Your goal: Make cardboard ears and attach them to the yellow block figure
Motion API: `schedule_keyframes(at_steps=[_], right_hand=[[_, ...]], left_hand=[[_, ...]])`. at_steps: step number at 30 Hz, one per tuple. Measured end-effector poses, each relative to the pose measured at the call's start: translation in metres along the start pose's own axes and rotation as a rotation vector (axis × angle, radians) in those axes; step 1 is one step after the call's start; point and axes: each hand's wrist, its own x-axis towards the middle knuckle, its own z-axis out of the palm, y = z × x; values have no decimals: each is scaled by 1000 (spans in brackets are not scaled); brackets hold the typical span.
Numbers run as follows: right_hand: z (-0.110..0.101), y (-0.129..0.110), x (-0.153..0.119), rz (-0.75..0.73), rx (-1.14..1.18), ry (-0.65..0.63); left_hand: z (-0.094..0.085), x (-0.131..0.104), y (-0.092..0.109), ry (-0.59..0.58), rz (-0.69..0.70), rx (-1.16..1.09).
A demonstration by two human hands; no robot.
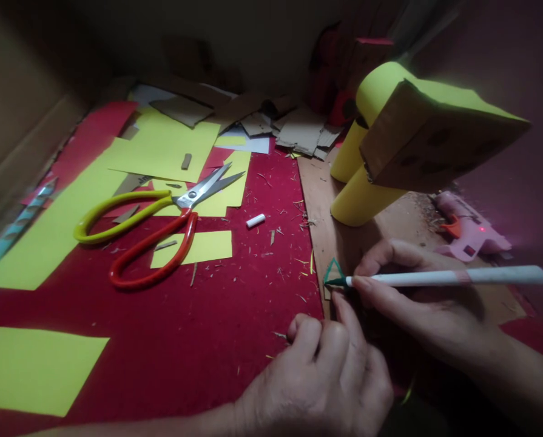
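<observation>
The green triangle [333,272] looks mostly drawn: its two upper sides show as plain strokes meeting at the twelve o'clock corner, while the tip of the pen [435,277] stands at its eight o'clock corner. The bottom side runs so close to the tip that I cannot tell whether it is closed. The middle is bare of ink, so any filling-in, if wanted, seems undone.

The triangle sits on a small card [327,293], between four and five o'clock from the middle of the view, over the nine o'clock edge of the tan board [314,182]. The card is brown and matt, a strip of it showing below the drawing; fingers and pen hide part of its outline.

The right hand [417,297], at three o'clock from the card, pinches the pen low between thumb and forefinger. The left hand [330,370], at six o'clock, has one finger stretched to the card's lower edge and the others curled in; whether it pinches or merely steadies the card, I cannot tell. What looks like the cap [255,221] lies at ten o'clock, with open scissors [190,199] beyond it
</observation>
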Motion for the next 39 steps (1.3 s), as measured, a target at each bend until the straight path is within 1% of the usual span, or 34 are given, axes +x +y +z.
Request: schedule_keyframes(at_steps=[5,8,12,16,20,23,25,27,30,34,36,39], right_hand=[[-2,1,-2,-21,-41,-43],[-3,2,-2,-23,-12,-47],[-2,2,0,18,46,-14],[-1,0,0,-34,-63,17],[-2,-1,1,-63,-78,-12],[-3,-2,2,-48,-50,-34],[-2,-2,2,-28,-26,-28],[-1,-2,2,-24,-14,6],[0,-2,1,-36,-57,54],[-2,-2,0,-56,-132,13],[-3,-2,0,-59,-112,-8],[-3,-2,1,-45,-60,7]], left_hand=[[2,0,-2,11,-2,-3],[3,1,-2,4,-14,-8],[2,1,-1,3,-20,-4],[2,0,-2,3,-20,-8],[3,0,-1,21,-55,-34],[3,0,1,4,-75,-46],[3,0,1,-2,-72,-45],[4,0,1,13,-72,-39],[4,0,1,30,-66,-33],[4,0,2,23,-75,-43],[4,0,1,27,-67,-40],[3,-1,-1,24,-31,-35]])
